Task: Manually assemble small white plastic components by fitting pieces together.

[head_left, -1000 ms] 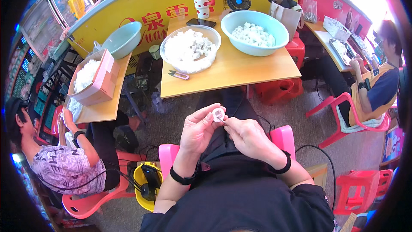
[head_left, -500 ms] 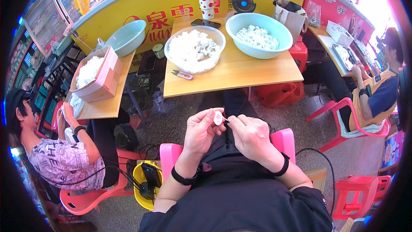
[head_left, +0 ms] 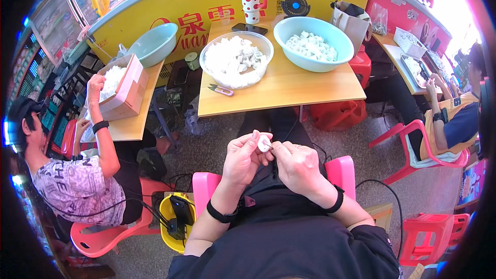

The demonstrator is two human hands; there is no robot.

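Over my lap, my left hand pinches a small white rounded piece between thumb and fingers. My right hand is closed on a thin dark tool, its tip touching the face of the white piece. Most of the tool's length is hidden in my fingers, so its kind does not show. In front of me on the wooden table stands a clear round tub of white pieces. Right of it a pale blue basin holds more of them.
Purple-handled thread snips lie by the tub. Behind are a phone, a dotted tumbler and a small fan. A co-worker sits left by a cardboard box, another right. A yellow bin stands at my left.
The white piece has tilted slightly between my fingers, with the tool tip at its face. The left co-worker's hand has risen to the cardboard box.
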